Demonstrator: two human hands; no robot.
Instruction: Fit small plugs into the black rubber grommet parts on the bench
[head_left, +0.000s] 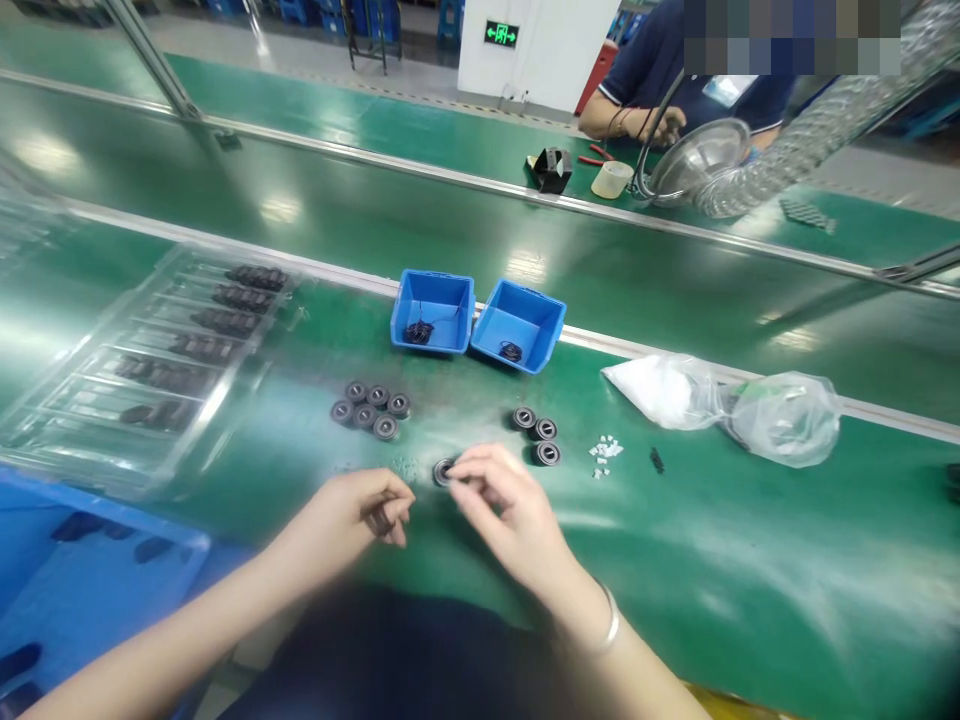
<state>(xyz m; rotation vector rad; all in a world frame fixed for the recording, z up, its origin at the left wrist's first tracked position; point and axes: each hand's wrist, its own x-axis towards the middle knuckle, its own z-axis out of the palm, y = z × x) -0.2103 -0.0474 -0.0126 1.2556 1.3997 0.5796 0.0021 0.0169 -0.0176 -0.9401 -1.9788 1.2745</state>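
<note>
One round black part [440,473] with a ringed top stands on the green table in front of me. My right hand [517,510] reaches it from the right, thumb and fingers pinched at its top and covering its right side. Whether a small piece is between those fingertips is hidden. To the left, apart from the part, my left hand [364,508] hovers with its fingers curled together; I cannot make out what they hold. Several like black parts [365,417] are grouped at left, more [546,430] at right. Small white pieces [606,450] lie right of these.
Two blue bins [433,310] [519,325] with black coils stand behind. A clear tray [172,370] of black parts lies left, above a blue crate [105,560]. Plastic bags [784,418] and a dark strip [657,460] are at right. A co-worker [637,120] sits beyond a metal rail.
</note>
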